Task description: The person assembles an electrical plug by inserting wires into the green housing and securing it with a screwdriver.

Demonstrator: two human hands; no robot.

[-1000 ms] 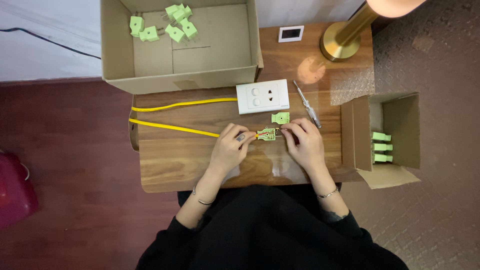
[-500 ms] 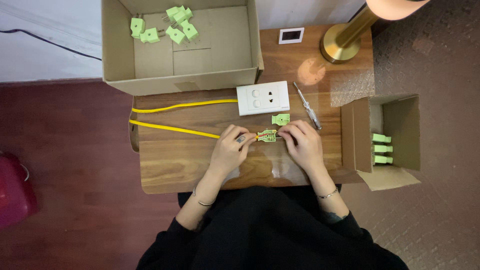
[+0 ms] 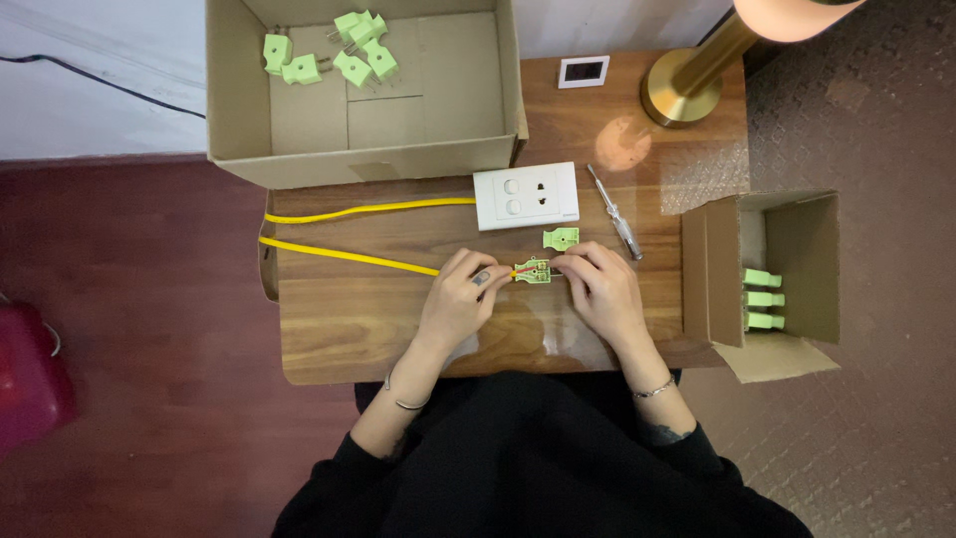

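Right at the middle of the frame, on the wooden table [image 3: 349,329], sits a small green plug body [image 3: 534,270] with its inside facing up, and both hands are pinching it. Left hand [image 3: 460,299] has its fingers closed around the end of the yellow cable [image 3: 344,256] where it runs into the plug; right hand [image 3: 597,287] grips the plug's other side with its fingertips. The cable heads off to the left of the frame, loops back and ends at the white wall socket plate [image 3: 526,195] just above the hands.

Just above the plug, a loose green plug cover [image 3: 561,237] lies on the wood, and near it to the right there's a screwdriver [image 3: 615,211] with a clear handle. Upper left of the frame holds a big open cardboard box [image 3: 438,90] with a handful of green plugs [image 3: 339,50] scattered in its far corner. On the right edge, a smaller cardboard box [image 3: 797,259] has three more green plugs lined up inside. A brass lamp base [image 3: 682,95] stands upper right, with a small white square gadget [image 3: 584,71] beside it.
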